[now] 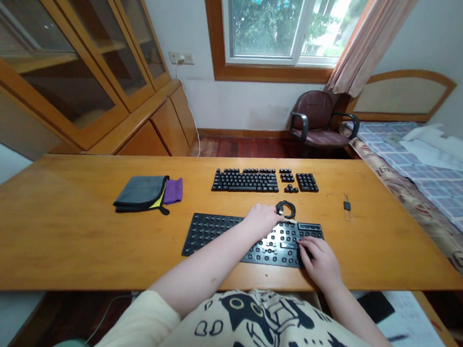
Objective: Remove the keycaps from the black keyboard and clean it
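A black keyboard (214,236) with its keycaps off lies near the front edge of the desk. My left hand (260,221) reaches across it to its back edge, fingers closed. A small pale strip juts out past those fingertips; what it belongs to is hidden. Just behind that hand, a coiled black cable (288,210) rests on the wood. My right hand (323,262) is over the keyboard's right end, thumb and fingers curled together at the key switches. Whatever lies between them cannot be made out. Behind, the loose black keycaps (247,181) are laid out in keyboard order.
A folded grey cloth (141,190) and a purple cloth (173,191) lie left on the wooden desk (71,225). A small wire tool with a black grip (347,206) is at right. Beyond the desk stand a chair (319,119) and a bed (429,157).
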Demonstrator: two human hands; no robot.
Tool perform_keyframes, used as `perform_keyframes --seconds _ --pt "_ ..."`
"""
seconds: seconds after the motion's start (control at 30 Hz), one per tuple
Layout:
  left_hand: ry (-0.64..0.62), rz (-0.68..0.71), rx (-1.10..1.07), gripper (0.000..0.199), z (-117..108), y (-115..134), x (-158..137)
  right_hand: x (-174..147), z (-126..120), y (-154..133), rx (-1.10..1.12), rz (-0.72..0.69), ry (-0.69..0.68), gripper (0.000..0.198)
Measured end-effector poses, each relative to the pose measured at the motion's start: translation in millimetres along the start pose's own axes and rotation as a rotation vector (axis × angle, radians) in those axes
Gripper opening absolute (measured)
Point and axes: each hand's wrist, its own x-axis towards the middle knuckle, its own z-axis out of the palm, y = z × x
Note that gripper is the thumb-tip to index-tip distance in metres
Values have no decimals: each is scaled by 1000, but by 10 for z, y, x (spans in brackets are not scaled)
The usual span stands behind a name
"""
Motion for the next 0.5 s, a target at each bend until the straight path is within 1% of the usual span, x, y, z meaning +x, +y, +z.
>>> perform_keyframes --seconds 0.07,0.13,0.23,0.4,0.5 --pt "3 1 -7 29 27 36 20 -1 -3 -1 -3 -1 -1 18" --pt "-14 -2 -14 29 41 20 -7 0 -9 -6 -4 2 -6 17" --pt "-58 -39 -27 30 27 -110 -150 7 -22 -19 3 0 -10 16" --pt "-91 -132 -18 32 -67 -469 -626 11 -30 -32 11 9 -4 16" --pt "-120 -235 14 32 -133 -696 -986 3 -23 -21 12 11 -10 17"
